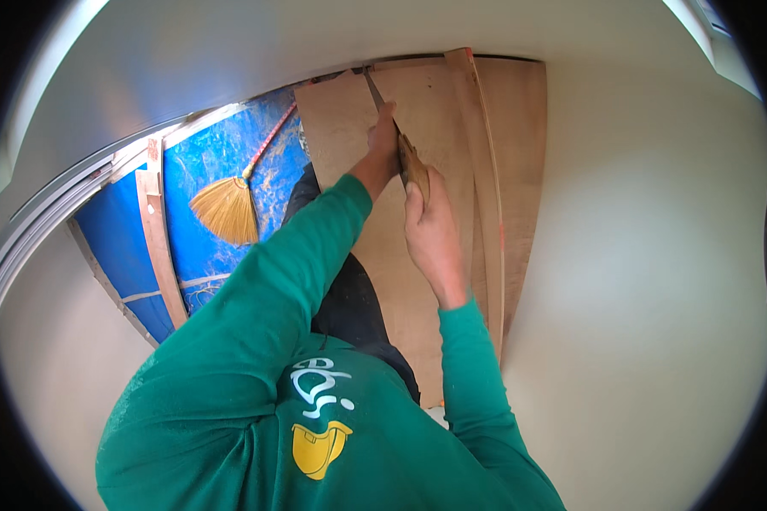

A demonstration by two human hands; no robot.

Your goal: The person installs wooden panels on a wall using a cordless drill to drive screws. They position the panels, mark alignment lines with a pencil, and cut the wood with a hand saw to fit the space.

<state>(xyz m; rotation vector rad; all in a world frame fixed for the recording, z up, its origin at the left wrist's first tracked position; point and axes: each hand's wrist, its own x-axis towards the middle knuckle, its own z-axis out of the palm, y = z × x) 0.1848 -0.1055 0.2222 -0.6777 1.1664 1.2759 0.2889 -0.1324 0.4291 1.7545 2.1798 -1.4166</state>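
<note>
A hand saw with a wooden handle (414, 173) and a narrow grey blade (373, 90) points away from me over a plywood sheet (349, 145). Its tip reaches the sheet's far edge, close to the wall. My right hand (432, 234) is wrapped around the handle. Farther forward, my left hand (383, 146) is closed against the blade just ahead of the handle; part of its grip is hidden. My left arm crosses in front of my dark-trousered leg (354, 302), which is over the sheet.
A long wooden strip (477, 145) lies lengthwise on the plywood, right of my hands. To the left, a straw broom (228, 209) lies on a dirty blue tarp (183, 162), beside another wooden strip (158, 243). Pale walls (639, 213) rise ahead and on the right.
</note>
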